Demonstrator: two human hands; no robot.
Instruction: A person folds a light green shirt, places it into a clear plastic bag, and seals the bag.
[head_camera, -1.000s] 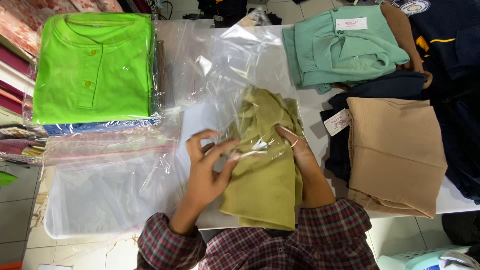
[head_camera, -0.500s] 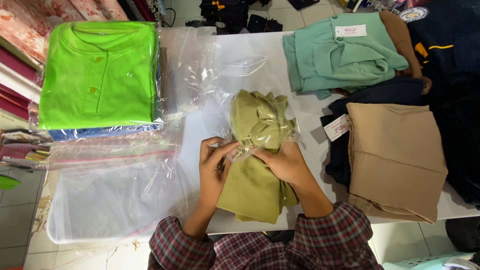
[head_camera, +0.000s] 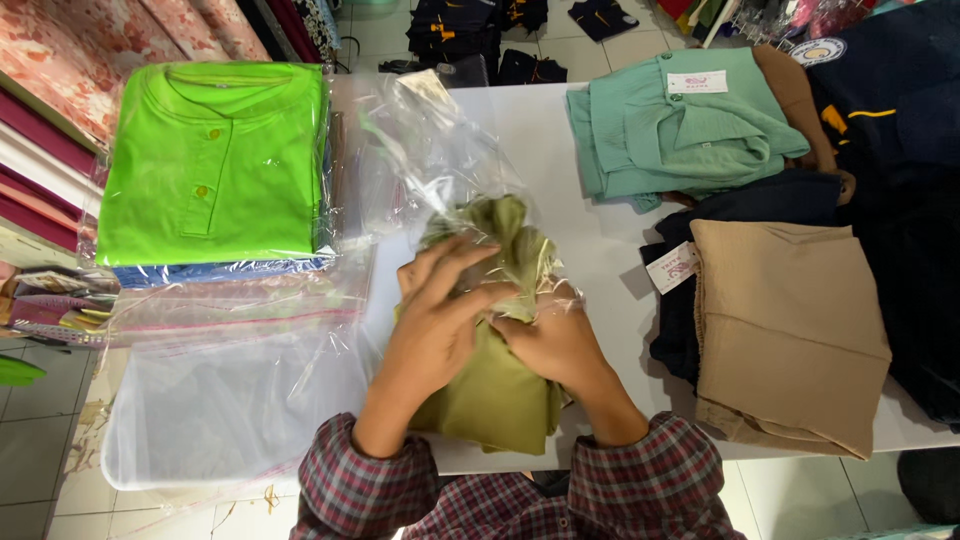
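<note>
Fingers of left hand (head_camera: 440, 320) spread flat over olive-green garment (head_camera: 495, 390), pressing on clear plastic bag (head_camera: 440, 160) wrapped around its upper part. Right hand (head_camera: 555, 340) just beside, fingers curled on garment and bag edge, grip not fully clear. Garment at table's (head_camera: 550, 140) near edge, centre, half inside bag. Plaid sleeves (head_camera: 650, 480) at bottom. To left: bright green shirt (head_camera: 215, 160) in plastic, stack of empty bags (head_camera: 220, 390). To right: mint shirt (head_camera: 680, 130), tan folded garment (head_camera: 790, 330), navy clothing (head_camera: 900, 120).
</note>
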